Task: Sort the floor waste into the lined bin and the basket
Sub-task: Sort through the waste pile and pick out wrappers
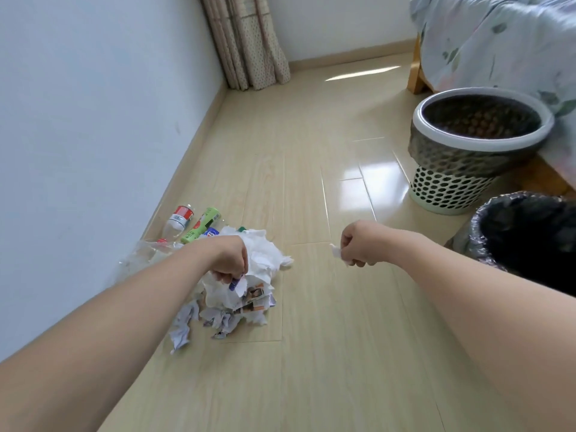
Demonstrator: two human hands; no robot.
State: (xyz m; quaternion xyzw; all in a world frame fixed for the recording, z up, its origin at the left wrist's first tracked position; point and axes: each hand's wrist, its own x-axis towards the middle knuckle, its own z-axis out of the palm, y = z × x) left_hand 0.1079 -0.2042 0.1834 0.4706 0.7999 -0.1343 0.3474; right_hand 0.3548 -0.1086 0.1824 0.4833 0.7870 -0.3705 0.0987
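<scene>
A heap of crumpled paper and tissue (249, 275) lies on the floor by the left wall. My left hand (229, 260) hangs over the heap and pinches a small purple-and-white paper scrap (238, 283). To the right, above bare floor, my right hand (358, 244) grips a small white paper scrap (336, 251). Plastic bottles (180, 221) and a green tube (204, 224) lie behind the heap. A perforated white basket (448, 185) stands at the right. The bin with a black liner (486, 226) is nearer, at the right edge.
A bed with a floral cover (498, 42) and its wooden frame (416, 76) stands behind the basket. A curtain (249, 42) hangs in the far corner. A clear plastic bag (143, 254) lies against the left wall. Pale wood floor (311, 353) stretches between heap and bins.
</scene>
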